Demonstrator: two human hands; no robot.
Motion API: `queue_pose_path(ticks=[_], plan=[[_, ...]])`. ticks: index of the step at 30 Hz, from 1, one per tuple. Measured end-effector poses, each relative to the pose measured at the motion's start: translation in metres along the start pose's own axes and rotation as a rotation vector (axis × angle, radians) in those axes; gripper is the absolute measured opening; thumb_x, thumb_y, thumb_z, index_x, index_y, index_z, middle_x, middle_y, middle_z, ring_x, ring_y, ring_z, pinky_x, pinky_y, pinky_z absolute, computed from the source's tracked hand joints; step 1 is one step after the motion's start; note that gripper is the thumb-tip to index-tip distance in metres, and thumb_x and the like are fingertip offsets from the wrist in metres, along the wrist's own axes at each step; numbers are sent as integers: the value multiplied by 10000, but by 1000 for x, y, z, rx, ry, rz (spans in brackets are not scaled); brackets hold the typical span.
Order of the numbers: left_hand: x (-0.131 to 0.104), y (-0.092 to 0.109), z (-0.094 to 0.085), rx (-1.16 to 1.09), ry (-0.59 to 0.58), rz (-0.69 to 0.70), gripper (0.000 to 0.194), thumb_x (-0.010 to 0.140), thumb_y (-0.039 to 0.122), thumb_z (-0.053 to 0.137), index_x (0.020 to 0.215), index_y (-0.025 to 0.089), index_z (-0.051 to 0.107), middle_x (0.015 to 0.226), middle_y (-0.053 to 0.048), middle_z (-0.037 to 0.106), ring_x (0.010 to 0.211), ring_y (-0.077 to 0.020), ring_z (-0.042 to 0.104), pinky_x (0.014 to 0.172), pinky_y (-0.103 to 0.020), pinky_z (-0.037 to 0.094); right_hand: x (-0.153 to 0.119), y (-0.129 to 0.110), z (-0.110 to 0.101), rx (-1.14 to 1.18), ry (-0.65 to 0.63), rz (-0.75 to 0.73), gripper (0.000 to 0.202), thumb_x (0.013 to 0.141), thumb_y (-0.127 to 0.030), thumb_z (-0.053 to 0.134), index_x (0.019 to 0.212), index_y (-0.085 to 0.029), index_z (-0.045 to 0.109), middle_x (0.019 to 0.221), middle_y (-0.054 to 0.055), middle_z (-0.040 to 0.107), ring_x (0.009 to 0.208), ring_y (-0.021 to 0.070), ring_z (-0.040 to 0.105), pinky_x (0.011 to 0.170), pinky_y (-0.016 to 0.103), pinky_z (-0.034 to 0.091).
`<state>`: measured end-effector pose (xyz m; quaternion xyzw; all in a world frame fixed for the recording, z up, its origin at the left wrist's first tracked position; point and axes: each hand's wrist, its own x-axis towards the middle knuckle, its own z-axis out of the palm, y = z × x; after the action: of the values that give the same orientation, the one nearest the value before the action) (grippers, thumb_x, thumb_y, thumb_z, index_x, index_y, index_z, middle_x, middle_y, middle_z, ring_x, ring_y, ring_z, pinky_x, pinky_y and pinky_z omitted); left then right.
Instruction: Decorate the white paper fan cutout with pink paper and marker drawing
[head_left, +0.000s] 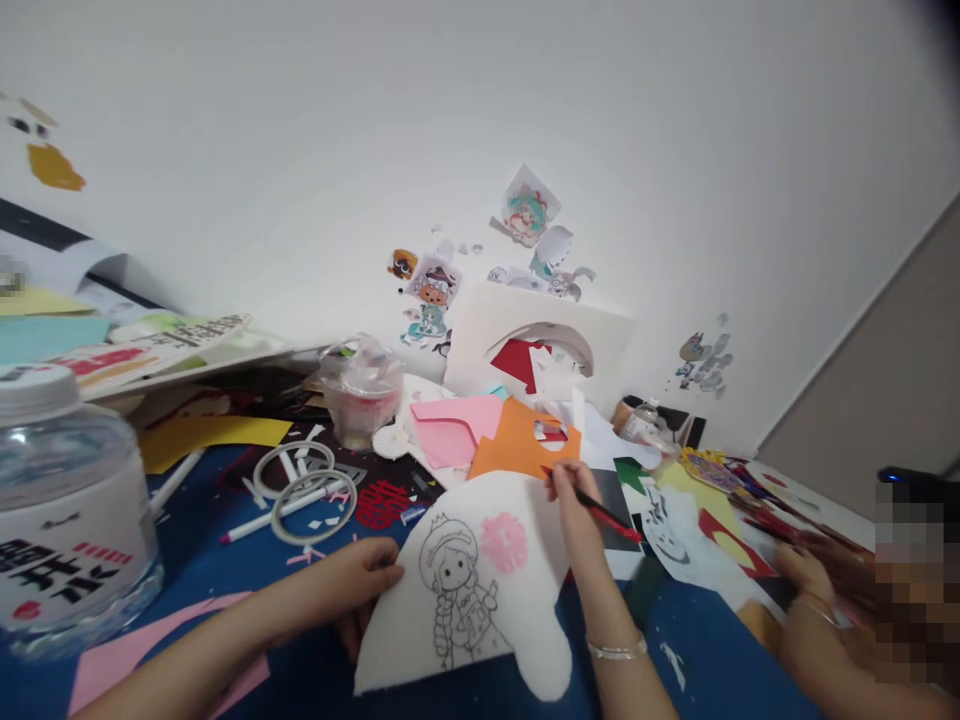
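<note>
A white paper cutout [476, 640] with a rounded lobe at lower right lies tilted in front of me. It bears a line drawing of a girl [457, 590] with a braid and crown, and a pink cut-paper flower pattern [504, 543]. My left hand [373, 575] grips the cutout's left edge, thumb on top and the other fingers partly hidden beneath. In my right hand [571, 492] is a slim red-and-black pen [609, 520], held near the cutout's upper right edge. Beyond it lie orange paper [510, 437] and pink paper [450, 425].
A large water bottle [67, 530] stands at left, beside pink paper scraps [105, 670]. Tape rolls [315, 508], a white marker [274, 517] and a bagged cup [361, 395] are behind my left hand. At right, another person's hand [814, 605] is close to papers.
</note>
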<state>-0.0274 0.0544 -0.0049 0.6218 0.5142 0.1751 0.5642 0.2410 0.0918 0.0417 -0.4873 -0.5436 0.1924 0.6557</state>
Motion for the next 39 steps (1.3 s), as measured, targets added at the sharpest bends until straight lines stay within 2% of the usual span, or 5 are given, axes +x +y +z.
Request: queue_pose_path(ticks=[4, 12, 18, 22, 39], plan=[[3, -5, 9, -256, 16, 50, 483, 630, 589, 555, 890, 214, 394, 614, 16, 634, 573, -215, 668, 513, -321, 536, -28, -12, 23, -4, -249, -104, 188, 769, -341, 576, 855, -174, 568, 835, 37, 607, 749, 143, 567, 658, 253, 462], [-1, -2, 9, -486, 79, 14, 719, 502, 521, 638, 1027, 211, 257, 665, 19, 625, 596, -218, 652, 517, -309, 503, -82, -13, 47, -47, -664, -50, 163, 752, -315, 575, 675, -174, 549, 602, -10, 576, 534, 101, 533, 477, 192, 403], [-5, -3, 14, -617, 57, 88, 681, 504, 321, 618, 1071, 210, 257, 736, 15, 627, 703, -223, 648, 589, -325, 517, -103, -2, 58, -310, -690, -405, 343, 795, -292, 501, 487, -189, 390, 436, -53, 433, 400, 66, 383, 407, 205, 277], [-3, -11, 16, -596, 53, 125, 668, 534, 289, 588, 1125, 200, 289, 812, -25, 655, 755, -257, 658, 605, -343, 514, -104, -1, 61, -232, -687, -649, 343, 821, -236, 450, 507, -209, 315, 443, -49, 425, 394, 75, 367, 403, 241, 258], [-3, -13, 17, -590, 38, 147, 667, 573, 219, 610, 1188, 206, 353, 911, -44, 675, 933, -286, 639, 755, -382, 522, -101, -8, 64, -125, -752, -740, 220, 746, -76, 443, 595, -217, 366, 453, -56, 427, 392, 78, 343, 389, 230, 252]])
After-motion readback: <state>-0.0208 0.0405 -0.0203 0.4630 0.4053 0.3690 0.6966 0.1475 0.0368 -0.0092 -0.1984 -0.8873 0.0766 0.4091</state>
